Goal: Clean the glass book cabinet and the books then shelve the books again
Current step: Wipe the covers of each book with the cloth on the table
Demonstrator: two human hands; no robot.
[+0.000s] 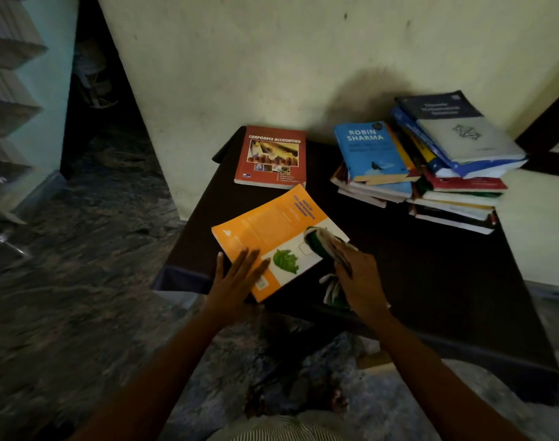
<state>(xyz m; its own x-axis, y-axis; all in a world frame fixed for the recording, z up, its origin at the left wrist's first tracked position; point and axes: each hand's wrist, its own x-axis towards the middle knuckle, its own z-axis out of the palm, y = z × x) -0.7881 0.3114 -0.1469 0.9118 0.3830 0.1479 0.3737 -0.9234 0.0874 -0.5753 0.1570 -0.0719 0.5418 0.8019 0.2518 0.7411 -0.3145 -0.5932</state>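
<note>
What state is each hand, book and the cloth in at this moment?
left hand: open, fingers flat on the orange book.
right hand: grips the cloth.
cloth: bunched, pressed on the orange book's cover.
orange book: closed, flat on the table.
red book: closed, flat, lying alone.
blue book: closed, topping a stack.
grey book: closed, topping the neighbouring stack.
</note>
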